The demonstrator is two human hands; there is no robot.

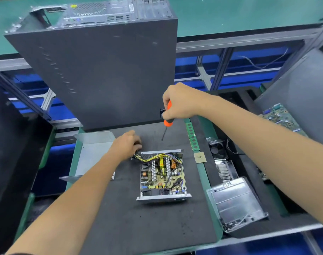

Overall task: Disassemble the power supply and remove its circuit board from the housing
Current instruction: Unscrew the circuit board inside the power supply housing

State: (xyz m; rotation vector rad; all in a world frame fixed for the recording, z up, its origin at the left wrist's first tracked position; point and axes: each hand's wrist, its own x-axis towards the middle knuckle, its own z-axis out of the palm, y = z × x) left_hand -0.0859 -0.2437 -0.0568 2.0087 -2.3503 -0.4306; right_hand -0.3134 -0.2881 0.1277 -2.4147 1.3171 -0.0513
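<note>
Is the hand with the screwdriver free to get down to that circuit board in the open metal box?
Probably yes. The right hand holds the screwdriver above the mat, the cover lies aside, and nothing sits over the circuit board.

Electronics teardown line, factory-type workshop. My bench: black anti-static mat (138, 218) w/ green edging, alu-profile frame (219, 70) behind, green conveyor belt (249, 13) beyond. PC tower case (102, 67) upright at back of mat. Sorted salvage to my right: RAM stick (193, 137), CPU chip (200, 157), heatsink (224, 170), metal drive caddy (236, 203), motherboard (282, 116). Opened PSU (162, 175) mid-mat.
</note>
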